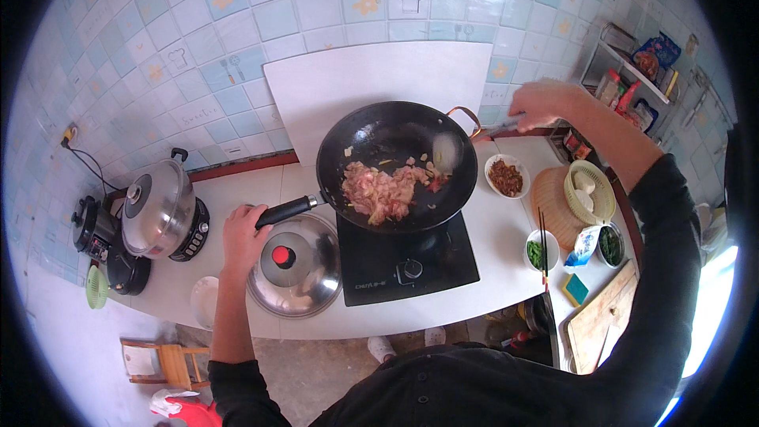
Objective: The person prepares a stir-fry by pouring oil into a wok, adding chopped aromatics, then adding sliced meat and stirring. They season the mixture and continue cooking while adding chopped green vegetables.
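Note:
My left hand (244, 228) grips the black handle (290, 212) of a dark wok (391, 121) on an induction cooktop (409, 276). Pale pink meat pieces (382, 190) lie in the wok with bits that look like ginger or garlic. To the right of the wok, my right hand (545, 105) is closed around the handle of a cooking spatula, blurred by motion. The spatula's pale head (447, 153) is inside the wok, at the meat's right edge. A copper-coloured loop handle (467, 118) sits on the wok's far right rim.
A domed steel lid (296, 284) lies left of the cooktop, near an electric pot (157, 207). On the right stand a bowl of reddish-brown food (507, 177), a bowl of chopped greens (536, 255) with chopsticks (542, 237), a yellow-green basket (605, 207), a sponge (575, 290) and a cutting board (602, 314).

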A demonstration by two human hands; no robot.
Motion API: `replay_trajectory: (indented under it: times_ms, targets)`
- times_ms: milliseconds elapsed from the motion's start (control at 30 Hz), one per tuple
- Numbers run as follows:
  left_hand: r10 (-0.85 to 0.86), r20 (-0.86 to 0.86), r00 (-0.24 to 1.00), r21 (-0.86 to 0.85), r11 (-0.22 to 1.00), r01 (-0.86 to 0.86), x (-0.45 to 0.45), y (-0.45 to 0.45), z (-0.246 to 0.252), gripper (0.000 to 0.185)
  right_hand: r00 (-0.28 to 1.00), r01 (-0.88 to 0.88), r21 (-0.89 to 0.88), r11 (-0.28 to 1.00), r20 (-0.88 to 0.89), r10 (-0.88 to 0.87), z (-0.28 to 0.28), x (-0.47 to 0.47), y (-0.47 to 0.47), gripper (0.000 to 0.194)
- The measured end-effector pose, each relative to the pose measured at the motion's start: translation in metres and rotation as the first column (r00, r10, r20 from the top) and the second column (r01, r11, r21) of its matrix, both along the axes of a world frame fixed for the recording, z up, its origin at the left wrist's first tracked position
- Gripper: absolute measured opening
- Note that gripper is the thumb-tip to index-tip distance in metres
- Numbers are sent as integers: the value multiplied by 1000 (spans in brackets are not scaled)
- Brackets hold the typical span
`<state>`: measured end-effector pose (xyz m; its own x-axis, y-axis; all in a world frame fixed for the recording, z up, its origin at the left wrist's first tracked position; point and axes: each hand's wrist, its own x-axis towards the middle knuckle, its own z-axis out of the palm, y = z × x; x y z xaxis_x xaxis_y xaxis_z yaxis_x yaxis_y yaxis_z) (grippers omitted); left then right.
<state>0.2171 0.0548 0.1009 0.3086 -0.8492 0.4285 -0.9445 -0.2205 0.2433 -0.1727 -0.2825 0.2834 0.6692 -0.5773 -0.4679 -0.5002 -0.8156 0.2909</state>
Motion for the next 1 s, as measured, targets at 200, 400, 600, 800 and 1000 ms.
replay_trajectory:
  times_ms: [200,400,600,800,1000]
  targets:
    - [20,5,1000,2,1000,-20,7,8,-4,37,963,187,678,711,19,-270,-44,37,68,32]
    - [15,24,1000,7,1000,-15,5,3,-2,37,602,262,855,447,217,-768,-124,53,77,35]
    - [-4,24,1000,-35,999,4,8,7,-7,38,638,472,763,441,50,-769,-58,-4,76,32]
    - [-19,33,999,-25,999,20,10,10,-4,39,891,452,322,832,-120,-438,-6,5,56,28]
    - [3,3,1000,18,1000,-3,7,3,-2,39,932,-29,-115,993,357,68,-114,27,44,23]
